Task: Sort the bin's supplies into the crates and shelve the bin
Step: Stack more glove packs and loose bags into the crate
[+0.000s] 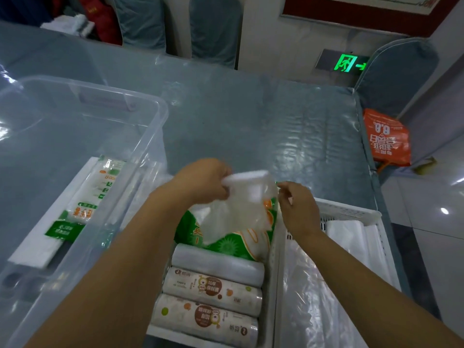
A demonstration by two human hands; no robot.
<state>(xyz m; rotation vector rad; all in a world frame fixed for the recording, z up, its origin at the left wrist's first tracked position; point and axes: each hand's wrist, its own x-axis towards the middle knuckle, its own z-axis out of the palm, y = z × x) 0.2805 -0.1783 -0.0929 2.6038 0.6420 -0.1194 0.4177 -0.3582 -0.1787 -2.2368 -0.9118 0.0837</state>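
A clear plastic bin (pixel 150 121) stands at the left and holds a long white and green packet (pixel 75 209). My left hand (pixel 203 182) grips a stack of white plastic cups in a clear bag (pixel 246 187) above the middle white crate (pixel 275 259). My right hand (pixel 296 207) pinches the bag's right side. Under the bag lies a green and orange packet (pixel 226 244), with three rolls of wrap (pixel 213 287) in front of it. The right white crate (pixel 351 212) holds clear and white bags (pixel 346 237).
The table (pixel 251 116) wears a blue-grey cloth under clear plastic sheeting. Covered chairs (pixel 216 28) stand behind and at the right. An orange bag (pixel 386 136) lies on the floor past the table's right edge.
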